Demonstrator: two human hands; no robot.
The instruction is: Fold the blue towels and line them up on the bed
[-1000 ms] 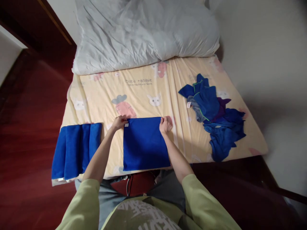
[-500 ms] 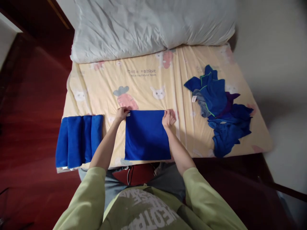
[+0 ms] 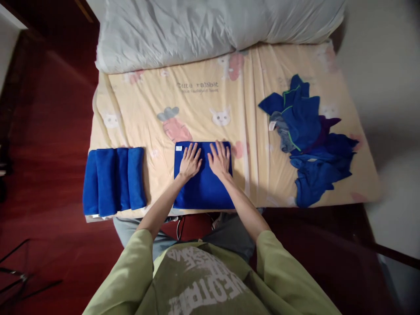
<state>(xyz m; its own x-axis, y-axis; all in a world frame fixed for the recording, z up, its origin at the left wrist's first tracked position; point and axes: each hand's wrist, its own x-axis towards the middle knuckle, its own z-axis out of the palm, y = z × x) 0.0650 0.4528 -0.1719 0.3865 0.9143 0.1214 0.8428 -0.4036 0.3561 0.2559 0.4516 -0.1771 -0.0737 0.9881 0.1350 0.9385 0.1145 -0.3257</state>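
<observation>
A blue towel (image 3: 205,190) lies spread flat as a rectangle at the bed's near edge, in front of my body. A small white label (image 3: 179,148) shows at its far left corner. My left hand (image 3: 190,162) rests palm down on the towel's far left part, fingers spread. On the far right part lies my right hand (image 3: 219,159), also flat with its fingers apart. To the left, several rolled blue towels (image 3: 113,181) sit side by side. A loose heap of crumpled blue cloths (image 3: 303,124), with some purple and grey among them, lies to the right.
The bed (image 3: 203,103) has a yellow sheet printed with rabbits and carrots. Across its far end lies a bulky grey-white quilt (image 3: 197,33). Dark red floor (image 3: 49,144) runs along the left, where thin black metal legs (image 3: 22,276) stand. A pale wall (image 3: 387,87) rises at right.
Both hands have let go of the towel's far corners and moved inward, now lying flat on the cloth. The view has shifted slightly.
</observation>
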